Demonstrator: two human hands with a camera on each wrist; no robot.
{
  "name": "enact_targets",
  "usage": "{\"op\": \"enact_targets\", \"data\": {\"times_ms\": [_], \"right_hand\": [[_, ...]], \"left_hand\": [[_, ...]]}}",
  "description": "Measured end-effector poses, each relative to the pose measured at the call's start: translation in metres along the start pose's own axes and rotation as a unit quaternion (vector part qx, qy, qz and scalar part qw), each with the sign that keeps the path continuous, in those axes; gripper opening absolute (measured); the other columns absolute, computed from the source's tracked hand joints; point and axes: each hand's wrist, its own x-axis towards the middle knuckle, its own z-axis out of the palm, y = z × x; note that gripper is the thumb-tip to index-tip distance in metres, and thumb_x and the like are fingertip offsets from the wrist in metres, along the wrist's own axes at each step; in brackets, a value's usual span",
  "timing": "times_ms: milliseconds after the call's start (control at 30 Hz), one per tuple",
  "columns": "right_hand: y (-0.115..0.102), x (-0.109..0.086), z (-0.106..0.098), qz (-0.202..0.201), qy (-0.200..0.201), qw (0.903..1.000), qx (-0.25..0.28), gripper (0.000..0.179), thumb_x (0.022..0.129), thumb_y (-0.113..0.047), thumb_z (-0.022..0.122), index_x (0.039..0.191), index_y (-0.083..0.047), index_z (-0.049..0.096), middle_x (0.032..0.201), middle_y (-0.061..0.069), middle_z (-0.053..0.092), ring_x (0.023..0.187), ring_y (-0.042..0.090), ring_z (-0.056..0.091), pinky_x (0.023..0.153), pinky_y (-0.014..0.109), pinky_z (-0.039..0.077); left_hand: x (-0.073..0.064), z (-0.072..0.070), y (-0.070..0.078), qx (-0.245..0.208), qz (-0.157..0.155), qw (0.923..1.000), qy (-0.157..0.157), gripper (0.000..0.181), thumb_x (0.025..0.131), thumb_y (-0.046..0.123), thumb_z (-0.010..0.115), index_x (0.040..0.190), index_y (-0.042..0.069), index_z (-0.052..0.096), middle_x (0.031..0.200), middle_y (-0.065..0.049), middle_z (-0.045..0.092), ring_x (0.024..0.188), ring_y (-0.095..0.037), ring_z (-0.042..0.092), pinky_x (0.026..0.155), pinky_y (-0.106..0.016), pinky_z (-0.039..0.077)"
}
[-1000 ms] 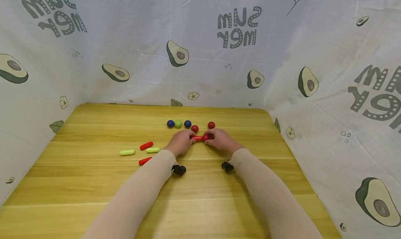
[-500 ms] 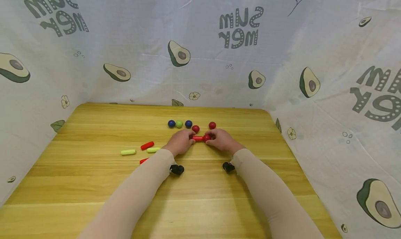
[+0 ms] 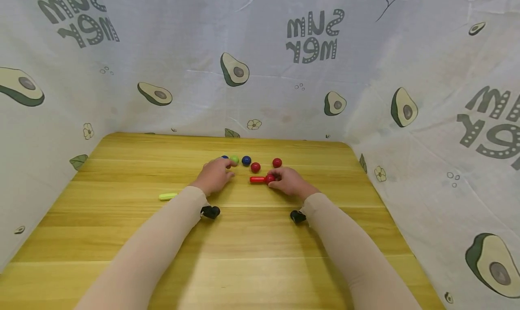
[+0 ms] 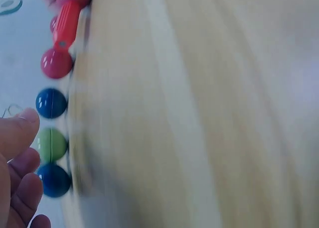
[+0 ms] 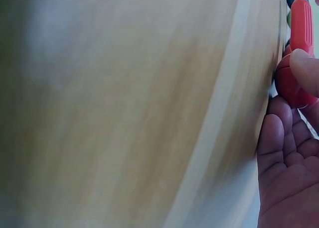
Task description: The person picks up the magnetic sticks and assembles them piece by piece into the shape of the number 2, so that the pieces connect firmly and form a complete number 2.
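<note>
My right hand (image 3: pixel 289 182) pinches a red ball (image 3: pixel 270 178) between thumb and fingers. Joined end-on to that ball is a ridged red stick (image 3: pixel 257 179), which points left; its free end has a small hole in the left wrist view. My left hand (image 3: pixel 214 175) holds nothing, its fingers apart and slightly bent. It is nearest to a light green ball (image 3: pixel 234 159) and a blue ball (image 4: pixel 53 180), which it partly covers in the head view. Another blue ball (image 3: pixel 246 161) and a loose red ball (image 3: pixel 255 167) lie between the hands.
One more red ball (image 3: pixel 277 162) lies behind my right hand. A ridged yellow stick (image 3: pixel 168 196) shows beside the left forearm on the wooden table (image 3: pixel 243 256). A printed cloth (image 3: pixel 183 43) hangs along the table's back and sides.
My left hand has let go of the red stick and moved left, toward the green and blue balls. Its forearm now hides several sticks. The right hand keeps its hold on the ball.
</note>
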Motion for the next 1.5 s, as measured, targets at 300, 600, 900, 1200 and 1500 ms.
{"op": "enact_targets", "data": {"times_ms": [300,600,900,1200,1500], "right_hand": [[0.0,-0.001,0.0,0.0,-0.002,1.0,-0.005,0.038,0.1,-0.022,0.075,0.135,-0.011,0.069,0.12,0.009,0.069,0.104,0.024,0.059,0.098,0.039,0.052],[0.001,-0.001,0.002,-0.003,-0.009,0.9999,-0.003,0.036,0.099,-0.023,0.075,0.134,-0.012,0.07,0.119,0.009,0.068,0.103,0.024,0.058,0.096,0.037,0.052],[0.006,0.004,0.005,-0.021,-0.01,0.9997,-0.003,0.036,0.099,-0.025,0.075,0.133,-0.012,0.071,0.116,0.009,0.069,0.101,0.023,0.059,0.097,0.04,0.052],[0.006,0.003,0.004,-0.014,-0.007,0.9998,0.009,0.035,0.099,-0.025,0.076,0.132,-0.013,0.071,0.115,0.008,0.069,0.101,0.023,0.059,0.096,0.039,0.052],[0.008,0.005,0.002,-0.007,-0.008,0.9999,0.01,0.037,0.099,-0.025,0.076,0.134,-0.013,0.07,0.118,0.009,0.069,0.103,0.024,0.059,0.098,0.039,0.052]], "left_hand": [[0.002,-0.012,-0.017,-0.017,-0.052,0.9981,0.028,0.046,0.104,0.027,0.069,0.146,0.01,0.059,0.146,-0.017,0.057,0.138,-0.041,0.053,0.119,-0.058,0.04],[0.011,-0.01,-0.022,-0.033,-0.082,0.9961,0.006,0.061,0.105,0.026,0.067,0.159,0.011,0.044,0.163,-0.019,0.043,0.148,-0.045,0.043,0.122,-0.063,0.034],[0.019,-0.007,-0.024,-0.022,-0.088,0.9958,-0.008,0.056,0.108,0.026,0.062,0.16,0.014,0.044,0.163,-0.017,0.046,0.149,-0.042,0.045,0.12,-0.063,0.037],[0.021,-0.01,-0.023,-0.032,-0.106,0.9939,-0.004,0.044,0.109,0.026,0.059,0.151,0.013,0.052,0.155,-0.015,0.055,0.143,-0.039,0.053,0.116,-0.064,0.038],[0.019,-0.013,-0.031,-0.021,-0.098,0.9949,-0.011,0.037,0.108,0.028,0.061,0.14,0.01,0.055,0.144,-0.017,0.064,0.131,-0.039,0.061,0.114,-0.063,0.038]]}}
